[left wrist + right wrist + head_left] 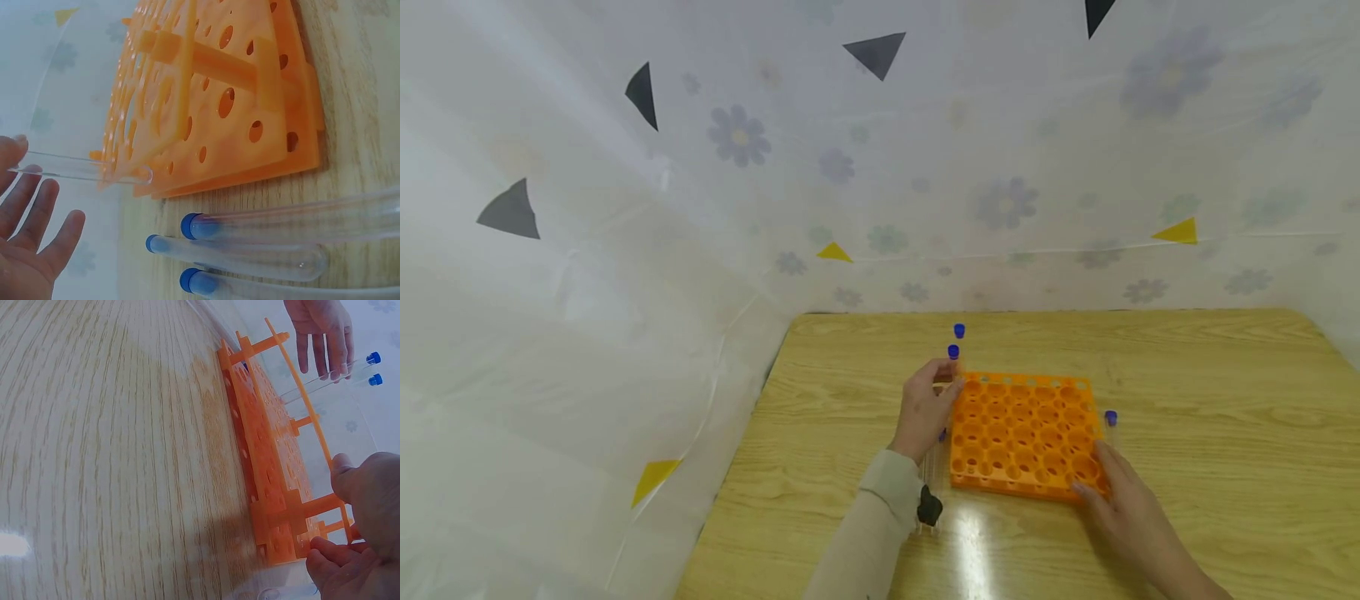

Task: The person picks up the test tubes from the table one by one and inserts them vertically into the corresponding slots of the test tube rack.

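Note:
An orange test tube rack with rows of round holes stands on the table. My left hand pinches a clear test tube with a blue cap at the rack's far left corner. In the left wrist view the tube's rounded bottom sits just below the rack's top plate. Close behind it in the head view shows a second blue cap; the tube under it is mostly hidden. My right hand grips the rack at its near right corner, thumb on the top edge.
Several blue-capped test tubes lie on the table left of the rack, partly under my left forearm. Another capped tube is on the right side. A patterned pale curtain hangs behind the wooden table. A black object is at my left wrist.

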The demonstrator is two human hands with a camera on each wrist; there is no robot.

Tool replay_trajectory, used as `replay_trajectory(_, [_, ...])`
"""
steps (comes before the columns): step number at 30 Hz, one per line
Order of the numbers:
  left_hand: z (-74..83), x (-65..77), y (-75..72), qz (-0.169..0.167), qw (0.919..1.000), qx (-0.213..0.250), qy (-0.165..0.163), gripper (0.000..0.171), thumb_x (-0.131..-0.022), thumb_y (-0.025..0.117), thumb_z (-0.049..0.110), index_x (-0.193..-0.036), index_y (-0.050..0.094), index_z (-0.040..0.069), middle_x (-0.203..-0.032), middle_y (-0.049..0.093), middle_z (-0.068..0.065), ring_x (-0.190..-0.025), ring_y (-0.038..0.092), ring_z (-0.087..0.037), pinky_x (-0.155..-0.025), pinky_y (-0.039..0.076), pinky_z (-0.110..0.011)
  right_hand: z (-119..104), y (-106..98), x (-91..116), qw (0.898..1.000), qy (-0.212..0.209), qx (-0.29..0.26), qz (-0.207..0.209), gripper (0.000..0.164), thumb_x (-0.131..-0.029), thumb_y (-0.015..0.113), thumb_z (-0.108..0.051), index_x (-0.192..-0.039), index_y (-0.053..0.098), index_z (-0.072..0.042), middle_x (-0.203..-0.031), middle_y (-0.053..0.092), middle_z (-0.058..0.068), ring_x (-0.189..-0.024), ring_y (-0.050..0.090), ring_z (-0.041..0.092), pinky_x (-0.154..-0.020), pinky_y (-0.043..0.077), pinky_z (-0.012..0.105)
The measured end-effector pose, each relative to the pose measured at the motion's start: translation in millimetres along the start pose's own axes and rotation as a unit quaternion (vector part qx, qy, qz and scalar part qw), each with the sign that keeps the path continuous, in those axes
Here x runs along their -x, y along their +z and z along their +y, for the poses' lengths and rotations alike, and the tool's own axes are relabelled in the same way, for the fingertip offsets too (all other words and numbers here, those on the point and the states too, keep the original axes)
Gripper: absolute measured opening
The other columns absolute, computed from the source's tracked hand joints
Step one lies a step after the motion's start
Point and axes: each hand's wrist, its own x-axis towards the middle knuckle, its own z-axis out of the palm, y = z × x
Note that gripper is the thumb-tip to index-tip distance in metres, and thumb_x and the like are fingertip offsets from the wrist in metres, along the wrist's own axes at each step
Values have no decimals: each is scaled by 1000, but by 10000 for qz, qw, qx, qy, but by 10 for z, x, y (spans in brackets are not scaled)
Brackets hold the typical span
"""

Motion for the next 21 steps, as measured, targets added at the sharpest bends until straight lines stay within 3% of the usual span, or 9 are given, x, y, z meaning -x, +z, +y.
replay_trajectory(7, [-57, 61, -75, 75, 9996, 165, -200, 31, -100, 59, 29, -130, 60, 23, -123, 65, 0, -110, 60, -12, -97, 52, -39, 10, -7, 5, 9998, 110, -34, -146, 73, -99, 61, -27, -145, 28, 19, -143, 32, 45, -128, 36, 62, -98, 35, 73])
replay_trajectory(16, [-174, 88, -231, 567, 9970, -354, -395, 27, -101, 50, 13, -123, 64, 21, -112, 67, 3, -100, 61, -11, -84, 53, -28, -1, -8, 12, 9999, 96, -19, -113, 72, -99, 61, -27, -145, 28, 18, -142, 33, 45, -127, 36, 62, -98, 35, 73])
replay_trajectory(21, [-222, 130, -319, 655, 9953, -473, -534, 26, -98, 52, 10, -119, 65, 17, -111, 69, -5, -94, 62, -14, -77, 53, -29, -5, -2, 16, 10000, 58, -21, -51, 72, -99, 62, -26, -144, 29, 19, -142, 34, 45, -127, 37, 62, -97, 36, 72])
